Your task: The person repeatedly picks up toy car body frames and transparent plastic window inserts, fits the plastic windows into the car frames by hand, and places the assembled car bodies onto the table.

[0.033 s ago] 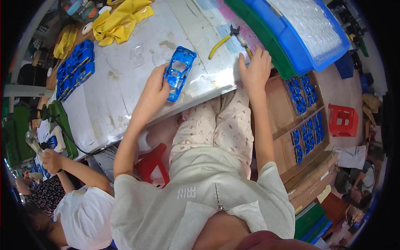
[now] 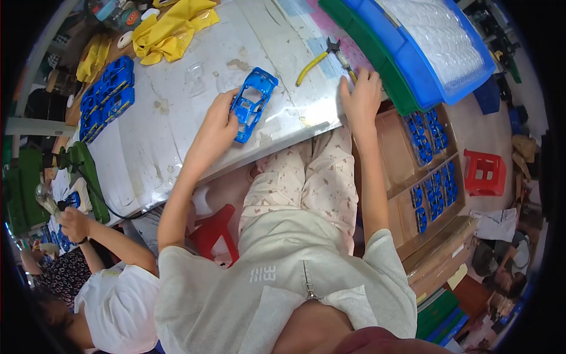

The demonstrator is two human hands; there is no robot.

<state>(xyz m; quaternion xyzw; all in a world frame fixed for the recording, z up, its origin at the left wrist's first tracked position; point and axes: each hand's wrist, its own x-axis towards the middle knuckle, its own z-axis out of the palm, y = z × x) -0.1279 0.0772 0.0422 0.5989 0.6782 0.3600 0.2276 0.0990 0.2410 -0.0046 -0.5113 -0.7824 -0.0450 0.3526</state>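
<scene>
A blue toy car body (image 2: 255, 105) with cut-out windows is in my left hand (image 2: 215, 127), gripped along its left side above the table's near edge. My right hand (image 2: 361, 100) rests at the table edge on the right, thumb and fingers apart. Just beyond its fingers lie pliers (image 2: 321, 60) with yellow handles and opened jaws; one handle reaches close to the index finger. I make out nothing held in that hand.
Blue car bodies (image 2: 108, 94) stand in rows at the table's left, near yellow cloth (image 2: 171, 35). Green and blue bins (image 2: 433, 71) hold clear plastic pieces at right. A cardboard box (image 2: 395, 147) below contains more car bodies. A co-worker's hand (image 2: 73, 224) is at lower left.
</scene>
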